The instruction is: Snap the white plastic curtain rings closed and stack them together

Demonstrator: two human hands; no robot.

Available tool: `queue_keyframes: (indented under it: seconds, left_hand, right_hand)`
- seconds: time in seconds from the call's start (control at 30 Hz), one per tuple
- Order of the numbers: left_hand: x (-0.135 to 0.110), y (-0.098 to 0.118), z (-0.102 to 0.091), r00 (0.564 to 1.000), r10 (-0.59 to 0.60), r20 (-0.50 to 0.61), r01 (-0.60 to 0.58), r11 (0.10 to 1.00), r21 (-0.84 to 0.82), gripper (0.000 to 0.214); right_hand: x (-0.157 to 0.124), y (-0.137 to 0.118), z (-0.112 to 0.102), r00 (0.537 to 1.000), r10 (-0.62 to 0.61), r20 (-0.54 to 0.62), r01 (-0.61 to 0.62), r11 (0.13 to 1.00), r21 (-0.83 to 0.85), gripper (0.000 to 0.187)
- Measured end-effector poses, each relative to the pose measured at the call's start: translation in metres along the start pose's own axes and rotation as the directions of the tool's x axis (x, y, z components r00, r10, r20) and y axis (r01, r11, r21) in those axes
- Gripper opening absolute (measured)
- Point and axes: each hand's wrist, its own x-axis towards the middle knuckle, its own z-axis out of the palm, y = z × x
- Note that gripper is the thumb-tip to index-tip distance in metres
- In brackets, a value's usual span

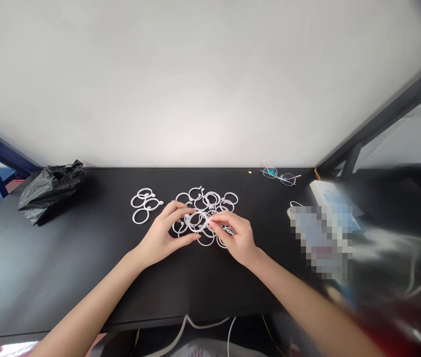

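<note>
Bending inward from both sides, our bare forearms meet over a matt black tabletop (pixel 191 285), wrists low and hands facing each other. Our right hand (pixel 238 238) is closed in a narrow pinch, thumb and index fingertips gripping the edge of a slim, glossy white ring that looks like plastic (pixel 197 231). Our left hand (pixel 160 235) makes a wide C at the ring's other side, thumb below and fingers above; whether it presses on the ring we cannot tell.

The ring sits between our hands, in front of a loose heap of similar white rings (pixel 210 200), thin round hoops, some with small knobbed ends. To the left we see a small cluster of four white rings (pixel 144 199), overlapping. Farther left lies a crinkled, shiny black plastic bag (pixel 52 186); toward the wall rest thin-rimmed metal eyeglasses (pixel 279 177).

Our fingers hide part of the heap, so we cannot count it. On the right, a pixelated oblong object (pixel 320 243) is unreadable, the things beside it are blurred, and our forearms run out of view at the bottom
</note>
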Motion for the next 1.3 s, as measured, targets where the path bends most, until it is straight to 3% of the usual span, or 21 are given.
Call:
queue_keyframes:
  seconds: [0.4,0.83,1.3]
  left_hand:
    - [0.0018,-0.0036,-0.0039,0.993,-0.107,0.05,0.117,0.941,-0.318,0.036]
    - [-0.0009,-0.0043,-0.0041,0.996,-0.082,0.044,0.092,0.935,-0.343,0.037]
    - [-0.0006,-0.0013,-0.0067,0.996,-0.06,0.073,0.076,0.967,-0.242,0.034]
  right_hand:
    - [-0.0006,0.0008,0.0008,1.0,0.019,0.006,-0.02,0.999,0.025,0.008]
    - [0.0014,0.0027,-0.0012,0.999,-0.013,0.03,0.012,0.999,0.051,0.014]
    - [0.0001,0.0041,-0.0026,0.997,-0.053,0.049,0.054,0.999,-0.005,0.014]
